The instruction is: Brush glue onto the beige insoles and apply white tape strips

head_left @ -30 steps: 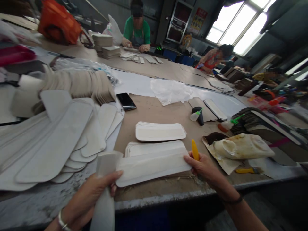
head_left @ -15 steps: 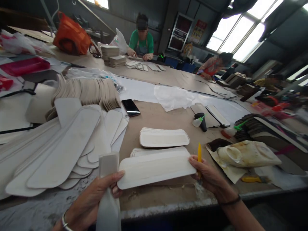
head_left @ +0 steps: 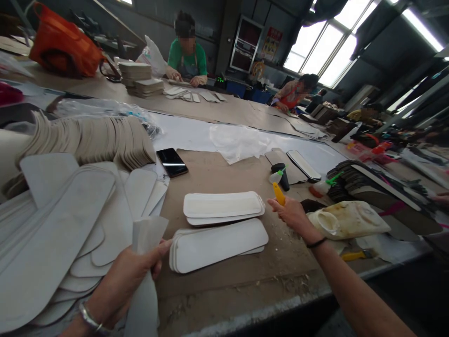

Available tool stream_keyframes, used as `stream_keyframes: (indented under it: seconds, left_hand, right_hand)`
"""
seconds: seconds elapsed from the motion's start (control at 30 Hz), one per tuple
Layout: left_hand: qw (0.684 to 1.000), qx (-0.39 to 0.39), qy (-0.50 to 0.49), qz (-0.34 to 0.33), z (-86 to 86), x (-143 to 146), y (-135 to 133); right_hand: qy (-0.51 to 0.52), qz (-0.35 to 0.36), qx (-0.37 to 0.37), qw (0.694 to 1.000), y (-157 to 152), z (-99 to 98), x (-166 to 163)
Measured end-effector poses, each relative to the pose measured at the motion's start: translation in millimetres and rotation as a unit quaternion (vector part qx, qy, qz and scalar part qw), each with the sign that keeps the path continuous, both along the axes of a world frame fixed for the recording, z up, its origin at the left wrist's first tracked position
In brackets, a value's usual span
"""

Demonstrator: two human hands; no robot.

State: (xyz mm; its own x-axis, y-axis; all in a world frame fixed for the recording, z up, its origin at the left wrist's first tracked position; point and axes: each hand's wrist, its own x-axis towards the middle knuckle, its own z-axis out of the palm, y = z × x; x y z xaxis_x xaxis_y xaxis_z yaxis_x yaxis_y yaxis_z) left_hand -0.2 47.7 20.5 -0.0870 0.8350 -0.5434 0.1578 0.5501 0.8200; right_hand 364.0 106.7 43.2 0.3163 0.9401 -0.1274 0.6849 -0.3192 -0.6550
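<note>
My left hand [head_left: 131, 274] is closed round an upright white strip of sheet material [head_left: 143, 276] near the table's front edge. Just right of it lies a stack of long white rounded pieces [head_left: 217, 243] flat on the brown table [head_left: 224, 173]. A second white stack [head_left: 222, 206] lies behind the first. My right hand [head_left: 291, 213] is closed on a yellow-handled tool [head_left: 278, 193] and hovers beyond the right end of the stacks, touching neither.
Large white cut pieces [head_left: 70, 220] and fanned beige pieces [head_left: 87, 138] fill the left. A black phone [head_left: 171, 162], a small bottle [head_left: 277, 175], a stained jug [head_left: 347, 220] and dark pieces [head_left: 354, 180] lie around. Two people [head_left: 185, 51] work at the far side.
The white piece held between both hands now lies on the near stack. My right hand has let go of it and moved up and right with the yellow tool.
</note>
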Motion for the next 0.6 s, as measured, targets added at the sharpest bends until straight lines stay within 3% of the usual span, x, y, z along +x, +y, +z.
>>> stream_keyframes:
  seconds: [0.13, 0.3, 0.47, 0.6]
  left_hand:
    - [0.996, -0.014, 0.084, -0.035, -12.6, 7.2, -7.5]
    - [0.994, -0.019, 0.090, -0.055, -7.6, 14.3, -5.8]
    - [0.996, -0.036, 0.037, -0.076, -10.0, 6.0, -32.8]
    - [0.997, -0.058, -0.021, -0.055, -17.9, 1.3, -50.4]
  right_hand:
    - [-0.094, 0.035, -0.010, 0.995, -27.5, -12.3, -5.2]
    - [-0.189, 0.121, -0.025, 0.974, -50.5, -29.1, -26.0]
    - [-0.154, 0.127, 0.000, 0.980, -72.5, -29.1, -28.0]
    - [-0.007, 0.018, 0.136, 0.991, -87.7, -8.8, -42.2]
